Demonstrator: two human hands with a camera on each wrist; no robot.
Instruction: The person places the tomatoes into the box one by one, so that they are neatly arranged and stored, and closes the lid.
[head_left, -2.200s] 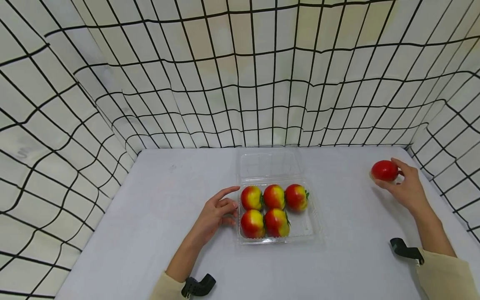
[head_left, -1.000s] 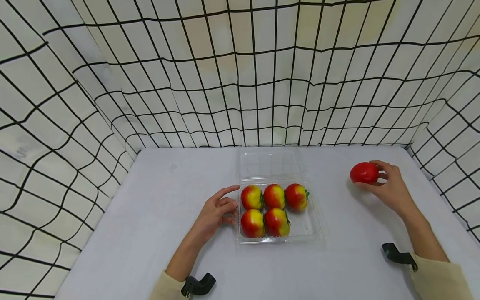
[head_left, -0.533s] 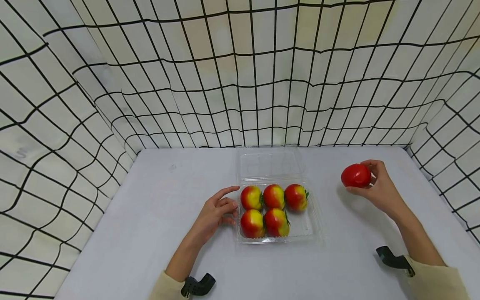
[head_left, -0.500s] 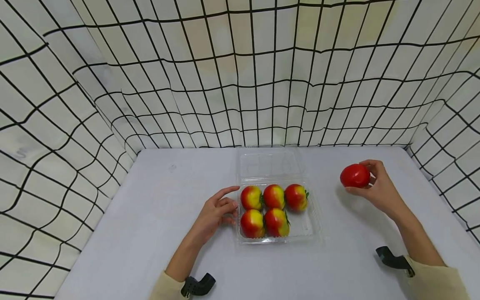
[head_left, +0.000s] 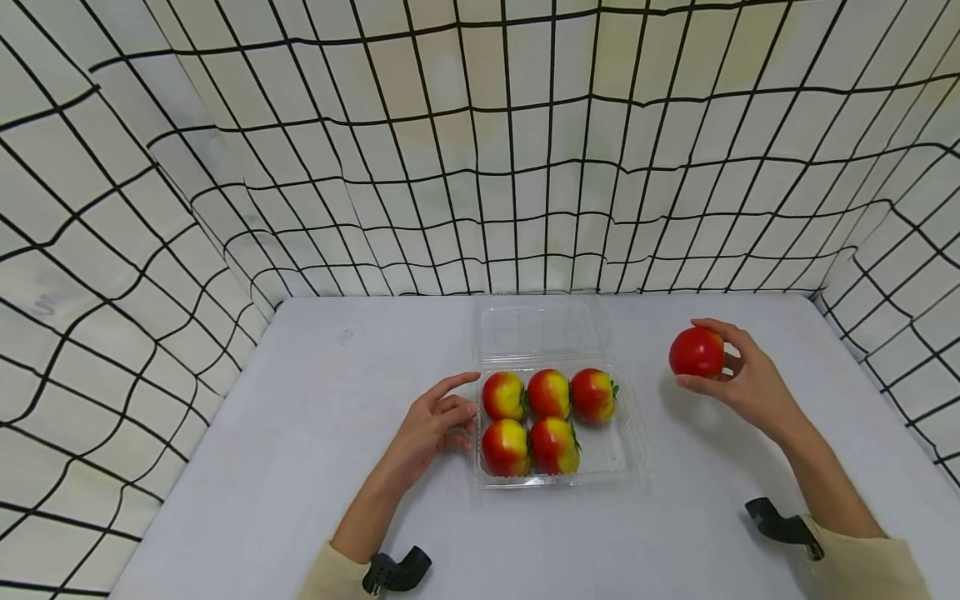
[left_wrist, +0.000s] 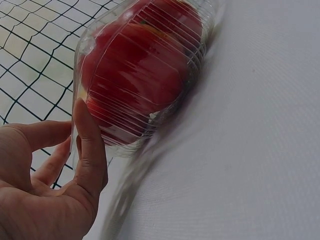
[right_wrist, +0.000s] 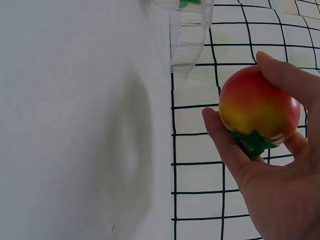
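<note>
My right hand (head_left: 757,387) holds a red and yellow tomato (head_left: 696,352) above the table, to the right of an open clear plastic box (head_left: 603,467). Its thumb and fingers curve round the fruit, and in the right wrist view the green leafy top (right_wrist: 255,142) points toward the palm. Several similar tomatoes (head_left: 553,446) sit in the box in two rows, with a bare spot at its near right corner. Beside the box's left wall is my left hand (head_left: 427,429), fingers spread and loosely bent. Its fingertips (left_wrist: 82,112) touch the box's edge in the left wrist view.
The clear lid (head_left: 540,329) lies folded back behind the box. A white cloth covers the table (head_left: 315,400). Black netting (head_left: 525,142) over white walls surrounds the back and both sides. A black wrist mount (head_left: 401,571) sits on each forearm.
My right hand has carried the tomato left from the table's far right side toward the box, turning it a little. The left hand and the box have stayed put.
</note>
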